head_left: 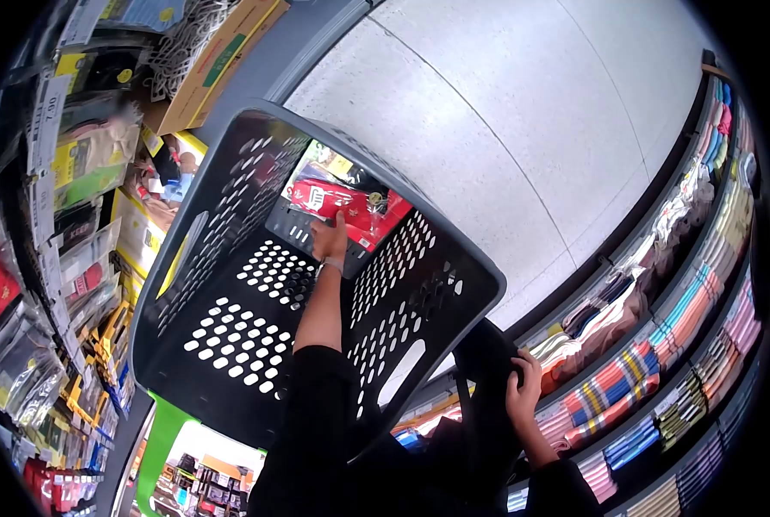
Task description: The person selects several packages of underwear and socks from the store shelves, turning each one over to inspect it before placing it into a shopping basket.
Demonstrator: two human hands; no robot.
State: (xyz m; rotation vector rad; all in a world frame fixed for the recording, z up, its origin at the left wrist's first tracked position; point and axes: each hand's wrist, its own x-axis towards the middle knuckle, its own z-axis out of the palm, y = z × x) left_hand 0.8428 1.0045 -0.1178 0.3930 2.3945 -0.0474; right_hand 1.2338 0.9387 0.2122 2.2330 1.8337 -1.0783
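My left hand (329,241) reaches deep into a large dark grey shopping basket (255,405) with perforated walls. Its fingers are bent at the lower edge of a red plastic-wrapped packet (337,202) lying at the basket's far end. White lettering and a picture show on the packets there. At the right, close to my body, my right hand (524,392) has its fingers curled around the edge of a black bag (486,362).
Shelves with hanging packaged goods (92,164) and price labels line the left. A cardboard box of white hangers (208,65) sits above them. Folded towels (609,388) fill the shelves on the right, and pale floor tiles (505,103) run between. A green basket handle (162,448) is lower left.
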